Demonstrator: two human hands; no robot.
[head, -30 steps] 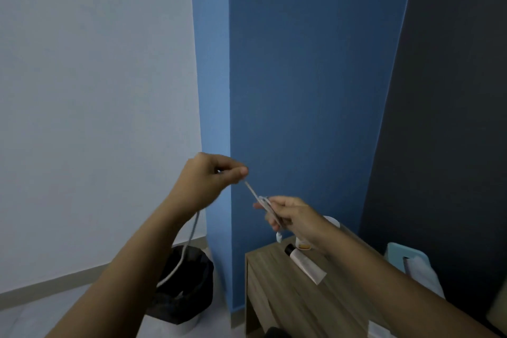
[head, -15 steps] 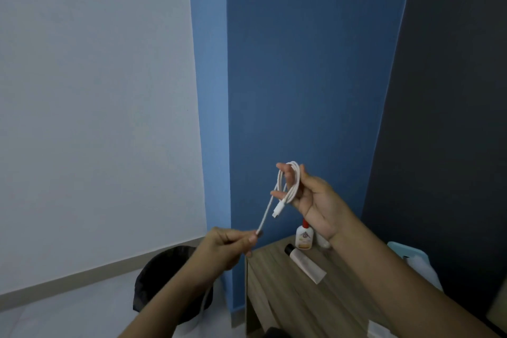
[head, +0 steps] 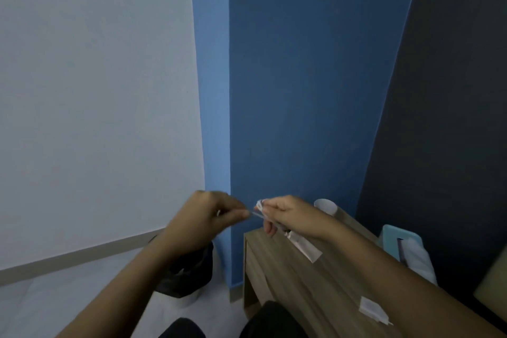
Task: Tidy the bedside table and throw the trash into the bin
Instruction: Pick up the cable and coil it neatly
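Both my hands pinch the thin white cable (head: 259,207): left hand (head: 211,217) fingers clamped on its blurred end, right hand (head: 285,214) gripping the bunched coil above the desk (head: 315,277).

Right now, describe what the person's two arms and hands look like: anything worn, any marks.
Both forearms are bare as far as the frame shows; no sleeves, watch or bracelets appear. The left hand and right hand wear no gloves or visible rings. The frame is motion-blurred, so fine marks cannot be judged.
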